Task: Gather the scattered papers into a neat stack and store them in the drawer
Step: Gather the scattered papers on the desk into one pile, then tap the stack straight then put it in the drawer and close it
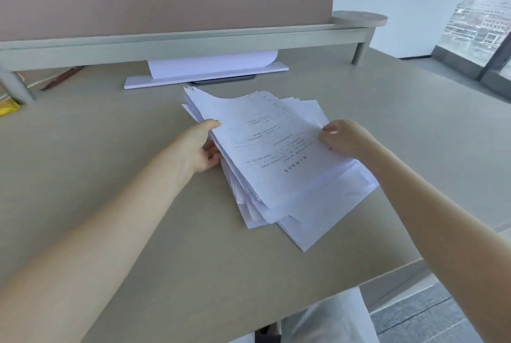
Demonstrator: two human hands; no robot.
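I log a ragged stack of papers (pixel 276 160) at frame centre on the desk (pixel 110 176), left hand (pixel 203 146) clasping its left edge, right hand (pixel 341 138) apparently pinching its right edge.

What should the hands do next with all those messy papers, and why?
Probably squeeze the sides inward and tap the edges even: the left hand and right hand hold the papers from both sides, but the sheets are fanned out crookedly on the desk.

A grey desk (pixel 110 149) carries a raised shelf (pixel 193 44), with a window (pixel 481 16) at right.
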